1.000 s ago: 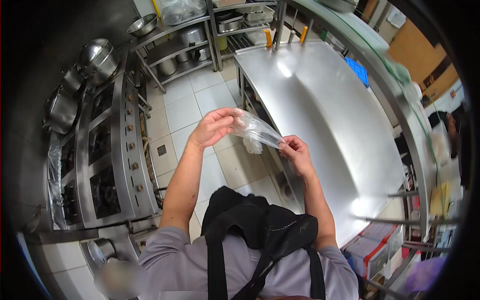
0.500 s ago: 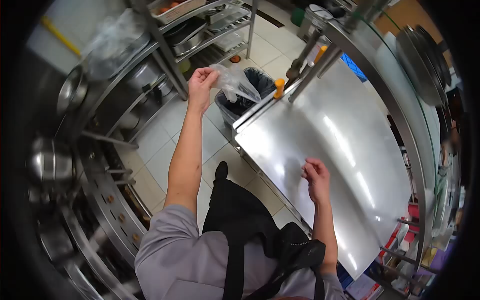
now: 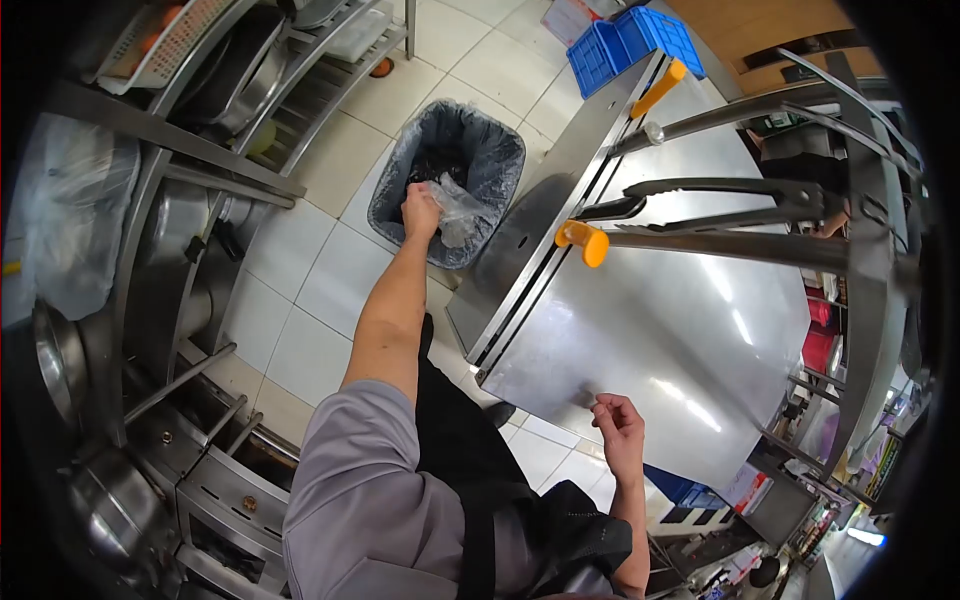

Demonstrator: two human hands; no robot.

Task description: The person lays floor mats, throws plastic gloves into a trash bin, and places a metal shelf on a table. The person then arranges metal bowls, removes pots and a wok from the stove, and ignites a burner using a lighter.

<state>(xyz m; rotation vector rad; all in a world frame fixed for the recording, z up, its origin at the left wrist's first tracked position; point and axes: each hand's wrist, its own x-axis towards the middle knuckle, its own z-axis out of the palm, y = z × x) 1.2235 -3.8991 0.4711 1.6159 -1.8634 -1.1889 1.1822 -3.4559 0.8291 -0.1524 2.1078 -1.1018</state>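
Observation:
My left hand (image 3: 421, 212) is closed on a clear plastic bag (image 3: 458, 215), which hangs over the opening of a bin. The bin (image 3: 498, 135) has a dark liner and stands on the tiled floor. My right hand (image 3: 619, 423) is above the near edge of the steel table (image 3: 600, 330), its fingers curled together with nothing visible between them.
Black tongs (image 3: 720, 203) and orange handles (image 3: 590, 243) are at the table's far end. Blue crates (image 3: 632, 45) stand beyond it. A steel shelf rack (image 3: 290, 110) holds pans and a basket (image 3: 165, 45) at the left, with the stove (image 3: 225, 500) nearer.
My left hand has carried the bag forward to the bin. My right hand let go of the bag and moved down over the table. The view has shifted toward the bin.

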